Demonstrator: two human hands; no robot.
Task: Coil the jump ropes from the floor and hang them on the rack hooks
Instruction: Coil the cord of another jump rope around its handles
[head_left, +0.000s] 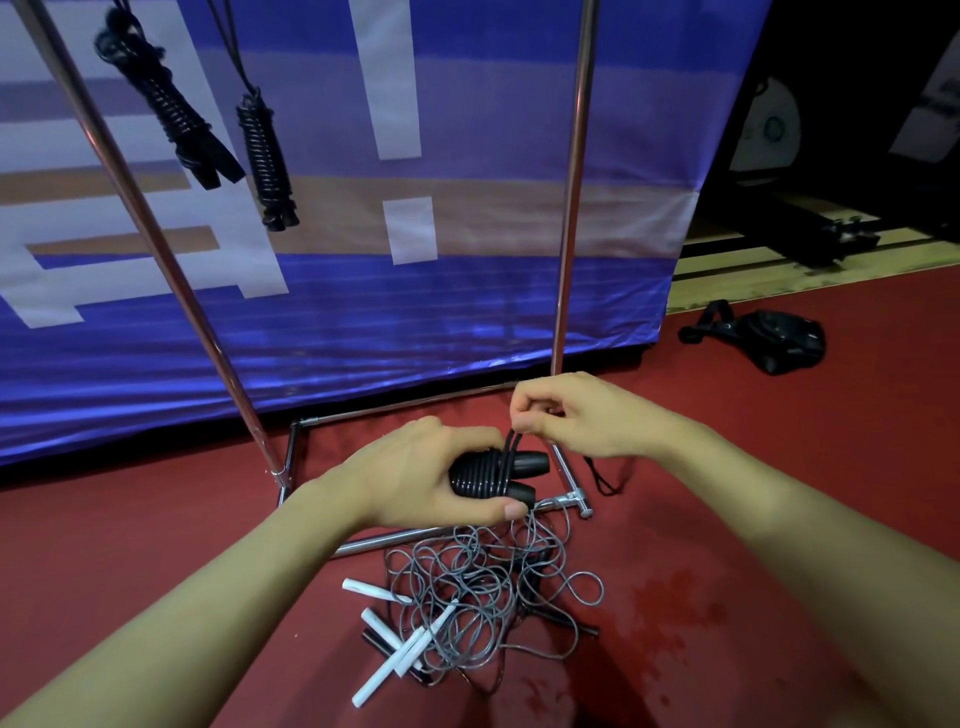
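My left hand (415, 473) grips a black jump rope (493, 475), its cord wound in tight turns around the two handles held side by side. My right hand (576, 415) pinches the free end of that cord just above the handles; a black loop trails to the floor beside it. Below my hands a tangled pile of grey ropes (488, 587) with white handles (400, 654) lies on the red floor. Two coiled black ropes (171, 114) (265, 156) hang from the top of the metal rack (571, 208).
The rack's chrome base bars (569, 499) lie on the red floor right under my hands. A blue and white banner (467, 286) stands behind the rack. A black bag (779, 340) rests on the floor at the right, before wooden boards.
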